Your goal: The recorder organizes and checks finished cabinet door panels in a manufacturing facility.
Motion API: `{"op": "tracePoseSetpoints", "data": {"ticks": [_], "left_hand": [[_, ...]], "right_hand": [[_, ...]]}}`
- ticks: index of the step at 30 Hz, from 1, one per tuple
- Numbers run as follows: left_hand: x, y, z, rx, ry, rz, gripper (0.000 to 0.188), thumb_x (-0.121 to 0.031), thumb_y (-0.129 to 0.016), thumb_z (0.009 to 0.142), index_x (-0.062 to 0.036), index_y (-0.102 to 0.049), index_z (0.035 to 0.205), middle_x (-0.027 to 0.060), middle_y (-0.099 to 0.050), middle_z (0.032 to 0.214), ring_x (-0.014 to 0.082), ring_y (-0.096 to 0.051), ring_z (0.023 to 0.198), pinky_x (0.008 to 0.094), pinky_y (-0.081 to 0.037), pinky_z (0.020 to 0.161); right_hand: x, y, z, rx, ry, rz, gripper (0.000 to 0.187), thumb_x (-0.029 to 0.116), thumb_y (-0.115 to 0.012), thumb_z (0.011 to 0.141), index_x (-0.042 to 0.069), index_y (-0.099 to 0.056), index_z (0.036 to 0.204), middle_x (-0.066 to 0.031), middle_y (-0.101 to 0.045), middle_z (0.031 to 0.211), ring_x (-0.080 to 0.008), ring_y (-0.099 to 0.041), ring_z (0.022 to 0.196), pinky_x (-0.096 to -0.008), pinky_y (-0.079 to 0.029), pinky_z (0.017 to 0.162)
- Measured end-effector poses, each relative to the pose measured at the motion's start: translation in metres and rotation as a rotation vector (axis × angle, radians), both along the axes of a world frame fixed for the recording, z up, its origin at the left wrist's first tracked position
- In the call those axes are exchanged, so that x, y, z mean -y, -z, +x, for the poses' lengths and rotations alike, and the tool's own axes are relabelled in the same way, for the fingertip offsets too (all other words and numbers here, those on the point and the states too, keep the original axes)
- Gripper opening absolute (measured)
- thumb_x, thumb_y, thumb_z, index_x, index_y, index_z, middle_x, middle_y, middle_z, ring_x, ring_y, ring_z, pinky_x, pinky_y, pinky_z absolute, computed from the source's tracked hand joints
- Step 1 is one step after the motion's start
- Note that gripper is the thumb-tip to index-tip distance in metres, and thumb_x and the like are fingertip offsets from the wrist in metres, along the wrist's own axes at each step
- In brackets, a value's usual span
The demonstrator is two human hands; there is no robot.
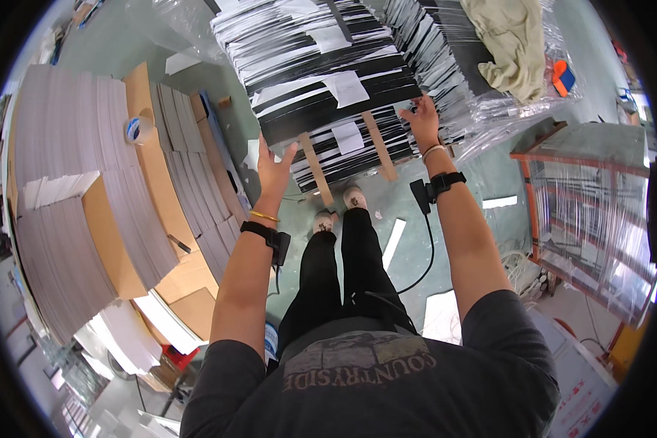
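Observation:
A tall stack of black sheets with white papers between them (pixel 321 66) stands in front of me, the top black sheet (pixel 343 106) jutting toward me. My left hand (pixel 273 174) is at the sheet's near left corner, fingers along its side and thumb spread apart. At the near right corner is my right hand (pixel 423 124), its fingers apart and close to the edge. Whether either hand grips the sheet is hard to tell. Below the overhang, two brown strips (pixel 315 169) and a white paper slip (pixel 347 137) lie against the stack's front.
Piles of grey board (pixel 73 131) stand to my left, with a tape roll (pixel 138 131) on a brown sheet. To the right are a wrapped stack with a beige cloth (pixel 509 44), an orange-and-blue object (pixel 562 77) and a film-wrapped orange frame (pixel 529 212). White strips (pixel 394 243) lie on the floor.

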State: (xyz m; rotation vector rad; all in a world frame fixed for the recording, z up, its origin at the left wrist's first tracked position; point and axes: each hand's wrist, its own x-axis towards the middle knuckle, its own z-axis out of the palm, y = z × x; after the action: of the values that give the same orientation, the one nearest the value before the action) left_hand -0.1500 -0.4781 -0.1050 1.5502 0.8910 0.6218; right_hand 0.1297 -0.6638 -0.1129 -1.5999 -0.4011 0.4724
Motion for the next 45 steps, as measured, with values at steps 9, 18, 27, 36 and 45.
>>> {"op": "tracePoseSetpoints", "data": {"ticks": [9,18,27,36,45], "left_hand": [[0.013,-0.005,0.018,0.008,-0.268,0.041,0.071,-0.016,-0.076,0.067,0.0046,-0.034,0.120,0.0119,-0.052,0.107,0.0162,-0.050,0.098,0.0261,-0.038,0.088],[0.016,0.003,0.025,0.098,-0.299,0.075,0.069,-0.014,-0.076,0.067,0.0036,-0.034,0.119,0.0107,-0.050,0.109,0.0156,-0.048,0.099,0.0264,-0.035,0.093],[0.022,0.008,0.022,0.114,-0.320,0.007,0.067,-0.012,-0.075,0.068,0.0017,-0.034,0.120,0.0092,-0.050,0.106,0.0153,-0.049,0.097,0.0265,-0.037,0.092],[0.026,-0.004,0.028,0.099,-0.308,-0.034,0.058,-0.003,-0.071,0.069,-0.0011,-0.038,0.116,0.0085,-0.050,0.108,0.0165,-0.048,0.101,0.0273,-0.036,0.092],[0.036,-0.002,0.021,0.107,-0.353,-0.066,0.057,0.001,-0.071,0.066,-0.0023,-0.039,0.113,0.0070,-0.050,0.106,0.0153,-0.048,0.101,0.0279,-0.036,0.093]], "right_hand": [[-0.001,-0.003,-0.002,0.026,-0.100,0.025,0.069,-0.009,-0.065,0.064,-0.003,-0.032,0.125,-0.0094,-0.047,0.112,-0.0170,-0.044,0.106,-0.0265,-0.032,0.095],[-0.001,-0.005,0.000,0.031,-0.103,0.063,0.069,-0.003,-0.067,0.067,-0.002,-0.032,0.126,-0.0095,-0.046,0.115,-0.0168,-0.043,0.109,-0.0297,-0.028,0.101],[0.006,-0.003,0.001,0.028,-0.129,0.063,0.068,-0.002,-0.067,0.068,-0.001,-0.032,0.126,-0.0094,-0.042,0.119,-0.0171,-0.041,0.111,-0.0308,-0.026,0.102],[0.009,-0.002,-0.001,0.007,-0.144,0.068,0.069,-0.003,-0.065,0.071,-0.001,-0.026,0.128,-0.0112,-0.039,0.121,-0.0191,-0.038,0.113,-0.0313,-0.023,0.102],[0.016,-0.006,-0.009,-0.020,-0.135,0.066,0.068,0.004,-0.067,0.072,-0.001,-0.027,0.127,-0.0118,-0.038,0.119,-0.0199,-0.038,0.111,-0.0336,-0.026,0.101]]}}
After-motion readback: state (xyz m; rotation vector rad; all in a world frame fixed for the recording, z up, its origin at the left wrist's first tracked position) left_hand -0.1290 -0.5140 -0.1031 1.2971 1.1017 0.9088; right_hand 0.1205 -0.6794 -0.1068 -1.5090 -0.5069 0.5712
